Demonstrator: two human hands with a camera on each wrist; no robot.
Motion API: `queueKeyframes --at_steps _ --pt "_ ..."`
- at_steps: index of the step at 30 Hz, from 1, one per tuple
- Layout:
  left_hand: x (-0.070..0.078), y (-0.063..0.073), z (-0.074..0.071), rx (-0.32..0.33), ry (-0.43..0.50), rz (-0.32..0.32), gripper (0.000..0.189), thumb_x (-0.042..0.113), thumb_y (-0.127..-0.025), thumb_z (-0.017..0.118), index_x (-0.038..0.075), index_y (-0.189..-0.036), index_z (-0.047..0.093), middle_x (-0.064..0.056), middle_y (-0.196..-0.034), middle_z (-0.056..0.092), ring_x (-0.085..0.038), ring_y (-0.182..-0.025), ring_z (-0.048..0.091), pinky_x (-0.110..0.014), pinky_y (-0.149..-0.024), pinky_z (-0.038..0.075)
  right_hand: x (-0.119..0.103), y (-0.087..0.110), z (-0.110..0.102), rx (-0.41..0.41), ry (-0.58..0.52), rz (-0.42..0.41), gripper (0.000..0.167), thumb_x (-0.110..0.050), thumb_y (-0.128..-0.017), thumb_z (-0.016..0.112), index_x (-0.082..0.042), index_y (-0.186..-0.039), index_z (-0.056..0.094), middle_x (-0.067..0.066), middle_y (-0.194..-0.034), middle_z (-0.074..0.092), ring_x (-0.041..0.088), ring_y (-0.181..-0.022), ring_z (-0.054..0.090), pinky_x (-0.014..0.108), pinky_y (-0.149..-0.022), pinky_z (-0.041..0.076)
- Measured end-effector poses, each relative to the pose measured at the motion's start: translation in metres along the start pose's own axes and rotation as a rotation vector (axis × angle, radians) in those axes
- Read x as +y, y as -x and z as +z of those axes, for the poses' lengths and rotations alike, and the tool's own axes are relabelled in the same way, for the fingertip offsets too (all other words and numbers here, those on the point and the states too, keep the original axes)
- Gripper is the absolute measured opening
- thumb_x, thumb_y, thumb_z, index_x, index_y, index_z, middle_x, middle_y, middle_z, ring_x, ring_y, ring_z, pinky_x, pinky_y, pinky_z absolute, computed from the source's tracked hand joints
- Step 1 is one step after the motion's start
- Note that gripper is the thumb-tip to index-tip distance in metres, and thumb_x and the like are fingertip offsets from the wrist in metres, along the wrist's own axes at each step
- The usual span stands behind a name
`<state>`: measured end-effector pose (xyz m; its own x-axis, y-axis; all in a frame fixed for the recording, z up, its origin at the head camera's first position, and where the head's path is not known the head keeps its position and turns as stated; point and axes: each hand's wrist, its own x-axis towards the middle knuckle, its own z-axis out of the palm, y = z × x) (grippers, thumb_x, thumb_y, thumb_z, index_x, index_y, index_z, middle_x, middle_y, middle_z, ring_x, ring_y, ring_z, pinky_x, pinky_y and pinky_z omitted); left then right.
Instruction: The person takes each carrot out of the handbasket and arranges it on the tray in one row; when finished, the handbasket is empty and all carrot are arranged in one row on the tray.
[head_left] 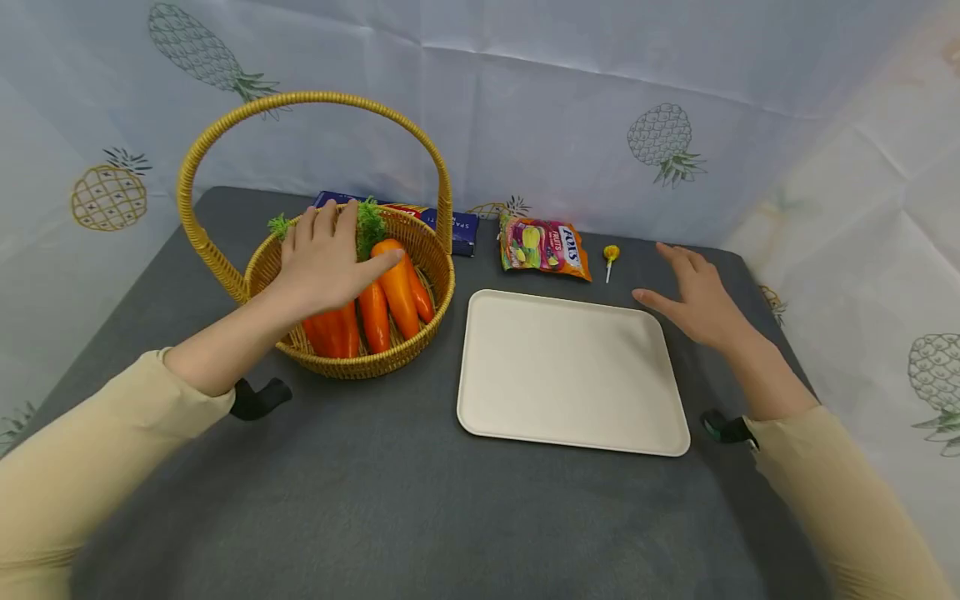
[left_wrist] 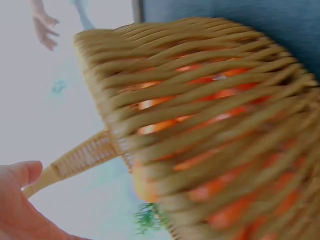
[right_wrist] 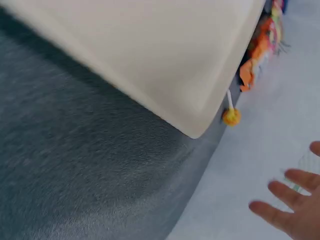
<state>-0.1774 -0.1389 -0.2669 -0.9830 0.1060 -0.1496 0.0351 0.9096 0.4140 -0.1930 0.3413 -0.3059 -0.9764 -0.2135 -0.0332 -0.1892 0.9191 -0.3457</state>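
Note:
My left hand (head_left: 322,262) is held over a wicker basket (head_left: 360,367), its fingers straight and the thumb spread out to the right. Inside the basket lie several orange carrots (head_left: 397,292) with green leafy tops (head_left: 369,227), partly hidden under the hand. In the left wrist view the basket's woven side (left_wrist: 200,110) fills most of the picture, with orange showing through the gaps. My right hand (head_left: 693,300) hovers by the far right corner of a cream tray (head_left: 570,375), fingers extended, holding nothing. Near its fingertips lies a yellow lollipop (head_left: 611,252) on a white stick.
A tall arched handle (head_left: 315,97) rises from the basket. Behind the basket lies a blue spaghetti box (head_left: 465,233). An orange and pink candy bag (head_left: 543,247) sits behind the tray. A pineapple-print cloth (head_left: 540,125) hangs at the back of the dark table (head_left: 420,500).

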Motion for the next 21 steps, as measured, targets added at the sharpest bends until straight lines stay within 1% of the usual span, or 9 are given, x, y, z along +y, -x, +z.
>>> queueKeyframes --at_steps 4,7,9,12,15,17,18,19,21 --pt "0.008 -0.006 -0.012 -0.064 0.111 -0.027 0.099 0.071 -0.095 0.035 0.008 -0.159 -0.004 -0.028 -0.164 -0.006 -0.052 -0.151 -0.006 -0.072 -0.12 0.005 0.004 -0.004 -0.004 -0.013 -0.114 0.077 0.085 -0.055 -0.097 0.053 -0.013 -0.159 0.015 0.023 -0.164 0.016 0.051 -0.145 0.023 0.071 -0.108 0.029" --pt "0.011 -0.013 -0.021 -0.125 0.239 -0.071 0.096 0.067 -0.096 0.035 0.008 -0.159 -0.007 -0.028 -0.164 -0.009 -0.05 -0.152 -0.004 -0.069 -0.12 0.012 0.01 -0.005 -0.005 -0.004 -0.189 0.117 0.08 -0.058 -0.097 0.051 -0.013 -0.157 0.024 0.019 -0.162 0.025 0.047 -0.142 0.032 0.068 -0.105 0.035" --pt "0.012 -0.018 -0.026 -0.168 0.339 -0.112 0.095 0.065 -0.097 0.035 0.008 -0.159 -0.008 -0.025 -0.165 -0.01 -0.047 -0.153 0.002 -0.066 -0.121 0.019 0.015 -0.006 -0.005 0.011 -0.252 0.132 0.074 -0.058 -0.097 0.05 -0.014 -0.154 0.032 0.017 -0.16 0.032 0.041 -0.138 0.039 0.062 -0.105 0.04" --pt "0.011 -0.026 -0.033 -0.228 0.516 -0.168 0.094 0.062 -0.097 0.036 0.009 -0.158 -0.011 -0.018 -0.167 -0.011 -0.041 -0.154 0.008 -0.057 -0.123 0.025 0.023 -0.006 -0.005 0.039 -0.333 0.142 0.065 -0.055 -0.098 0.051 -0.016 -0.148 0.042 0.011 -0.151 0.044 0.02 -0.125 0.052 0.042 -0.101 0.049" --pt "0.008 -0.035 -0.037 -0.266 0.657 -0.216 0.093 0.059 -0.098 0.038 0.012 -0.158 -0.015 -0.013 -0.168 -0.01 -0.037 -0.154 0.013 -0.047 -0.124 0.03 0.031 -0.008 -0.003 0.045 -0.4 0.14 0.059 -0.051 -0.097 0.054 -0.015 -0.144 0.047 -0.005 -0.136 0.053 -0.003 -0.106 0.056 0.021 -0.088 0.053" --pt "0.006 -0.039 -0.038 -0.272 0.709 -0.24 0.092 0.056 -0.098 0.041 0.013 -0.158 -0.015 -0.012 -0.168 -0.009 -0.035 -0.155 0.015 -0.042 -0.124 0.032 0.036 -0.01 -0.002 0.034 -0.423 0.144 0.058 -0.049 -0.097 0.057 -0.015 -0.143 0.048 -0.017 -0.125 0.053 -0.012 -0.1 0.054 0.016 -0.083 0.054" --pt "0.005 -0.042 -0.038 -0.272 0.722 -0.251 0.092 0.055 -0.098 0.042 0.014 -0.158 -0.016 -0.011 -0.168 -0.009 -0.034 -0.155 0.016 -0.04 -0.123 0.033 0.038 -0.01 -0.002 0.027 -0.428 0.148 0.058 -0.048 -0.097 0.058 -0.014 -0.143 0.048 -0.021 -0.122 0.052 -0.013 -0.099 0.054 0.017 -0.083 0.055" --pt "0.004 -0.044 -0.038 -0.268 0.73 -0.262 0.093 0.053 -0.098 0.044 0.013 -0.158 -0.016 -0.011 -0.168 -0.008 -0.034 -0.154 0.018 -0.038 -0.123 0.034 0.04 -0.011 -0.001 0.016 -0.431 0.156 0.059 -0.048 -0.096 0.058 -0.014 -0.143 0.048 -0.023 -0.12 0.052 -0.013 -0.098 0.055 0.018 -0.083 0.056" --pt "0.003 -0.048 -0.036 -0.257 0.733 -0.281 0.095 0.05 -0.098 0.047 0.012 -0.157 -0.016 -0.011 -0.168 -0.007 -0.033 -0.153 0.022 -0.037 -0.121 0.036 0.044 -0.012 0.001 -0.004 -0.417 0.171 0.061 -0.049 -0.096 0.058 -0.013 -0.144 0.046 -0.018 -0.125 0.053 -0.013 -0.098 0.056 0.021 -0.085 0.057"
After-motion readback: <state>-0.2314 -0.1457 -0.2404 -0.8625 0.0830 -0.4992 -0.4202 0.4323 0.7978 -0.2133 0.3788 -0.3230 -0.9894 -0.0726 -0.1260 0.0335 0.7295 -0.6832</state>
